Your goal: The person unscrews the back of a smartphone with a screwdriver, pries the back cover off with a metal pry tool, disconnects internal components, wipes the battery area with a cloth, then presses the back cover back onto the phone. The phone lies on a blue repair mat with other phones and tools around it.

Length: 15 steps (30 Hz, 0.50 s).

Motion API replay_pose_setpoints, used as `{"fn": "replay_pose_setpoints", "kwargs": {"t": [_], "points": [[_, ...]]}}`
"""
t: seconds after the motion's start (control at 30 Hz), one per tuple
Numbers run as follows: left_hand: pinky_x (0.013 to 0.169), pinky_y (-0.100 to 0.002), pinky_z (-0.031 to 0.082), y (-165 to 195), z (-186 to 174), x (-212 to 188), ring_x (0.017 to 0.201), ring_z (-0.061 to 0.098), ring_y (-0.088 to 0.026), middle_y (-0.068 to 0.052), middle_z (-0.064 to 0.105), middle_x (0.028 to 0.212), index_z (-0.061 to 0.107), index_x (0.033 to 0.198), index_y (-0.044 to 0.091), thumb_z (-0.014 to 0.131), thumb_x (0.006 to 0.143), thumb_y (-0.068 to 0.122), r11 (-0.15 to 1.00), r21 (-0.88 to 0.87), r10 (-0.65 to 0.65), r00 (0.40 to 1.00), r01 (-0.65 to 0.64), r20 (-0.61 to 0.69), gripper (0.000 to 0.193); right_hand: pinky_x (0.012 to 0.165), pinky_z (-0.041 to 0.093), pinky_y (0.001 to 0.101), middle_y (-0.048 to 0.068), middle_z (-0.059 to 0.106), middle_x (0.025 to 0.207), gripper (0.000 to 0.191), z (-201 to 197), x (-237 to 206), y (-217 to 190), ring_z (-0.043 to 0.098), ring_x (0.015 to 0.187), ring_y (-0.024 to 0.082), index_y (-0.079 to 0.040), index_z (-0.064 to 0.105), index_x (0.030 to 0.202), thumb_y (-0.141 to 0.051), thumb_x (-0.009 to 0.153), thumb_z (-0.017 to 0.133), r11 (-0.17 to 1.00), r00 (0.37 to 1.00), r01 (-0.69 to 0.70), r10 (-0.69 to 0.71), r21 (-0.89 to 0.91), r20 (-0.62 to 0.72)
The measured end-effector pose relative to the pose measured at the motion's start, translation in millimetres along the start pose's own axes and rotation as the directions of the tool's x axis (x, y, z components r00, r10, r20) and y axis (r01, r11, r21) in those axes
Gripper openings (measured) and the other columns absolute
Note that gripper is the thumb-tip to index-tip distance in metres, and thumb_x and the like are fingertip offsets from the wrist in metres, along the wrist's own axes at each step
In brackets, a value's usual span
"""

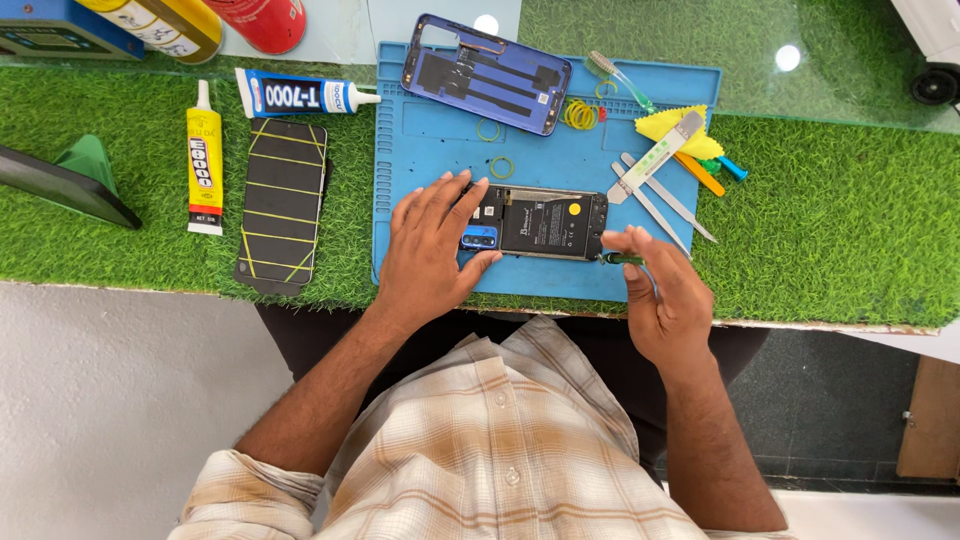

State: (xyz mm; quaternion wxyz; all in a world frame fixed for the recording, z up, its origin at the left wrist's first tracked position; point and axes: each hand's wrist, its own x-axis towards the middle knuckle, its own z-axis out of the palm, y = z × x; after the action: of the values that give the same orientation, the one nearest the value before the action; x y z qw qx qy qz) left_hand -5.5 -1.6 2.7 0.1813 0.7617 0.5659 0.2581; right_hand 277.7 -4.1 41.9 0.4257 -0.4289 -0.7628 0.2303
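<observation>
Opened phone [535,222] lies flat on the blue mat [420,150] at the counter's near edge, back off, black battery [545,225] exposed. Left hand [430,245] presses its camera end, grip released. Right hand [665,295] pinches a green-handled tool [622,259] at the corner; a slip could gouge the battery.

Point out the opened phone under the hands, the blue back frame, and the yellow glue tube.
opened phone [545,225], head view, on its black battery.
blue back frame [487,73], head view, on its dark inner face.
yellow glue tube [204,165], head view, on the middle of its body.
</observation>
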Motion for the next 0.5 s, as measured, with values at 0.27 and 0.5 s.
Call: {"fn": "replay_pose_setpoints", "kwargs": {"t": [0.27, 0.5], "points": [[0.121, -0.055, 0.027, 0, 0, 0, 0.146, 0.042, -0.033, -0.016, 0.047, 0.155, 0.043, 0.154, 0.01, 0.082, 0.087, 0.04, 1.0, 0.007, 0.012, 1.0, -0.012, -0.007, 0.083, 0.086, 0.06, 0.0309, 0.015, 0.072, 0.119, 0.044, 0, -10, 7, 0.074, 0.108, 0.025, -0.006, 0.057, 0.144, 0.01, 0.104, 0.062, 0.998, 0.999, -0.05, 0.049, 0.033, 0.025], [0.121, -0.055, 0.027, 0, 1, 0, 0.146, 0.042, -0.033, -0.016, 0.047, 0.155, 0.043, 0.155, 0.011, 0.082, 0.087, 0.041, 1.0, 0.004, 0.006, 1.0, -0.006, -0.003, 0.084, 0.088, 0.06, 0.0318, 0.015, 0.07, 0.116, 0.047, 4, -13, 12, 0.073, 0.098, 0.024, -0.01, 0.059, 0.142, 0.004, 0.1, 0.075, 0.994, 0.995, 0.026, -0.035, -0.104, -0.092]]}}
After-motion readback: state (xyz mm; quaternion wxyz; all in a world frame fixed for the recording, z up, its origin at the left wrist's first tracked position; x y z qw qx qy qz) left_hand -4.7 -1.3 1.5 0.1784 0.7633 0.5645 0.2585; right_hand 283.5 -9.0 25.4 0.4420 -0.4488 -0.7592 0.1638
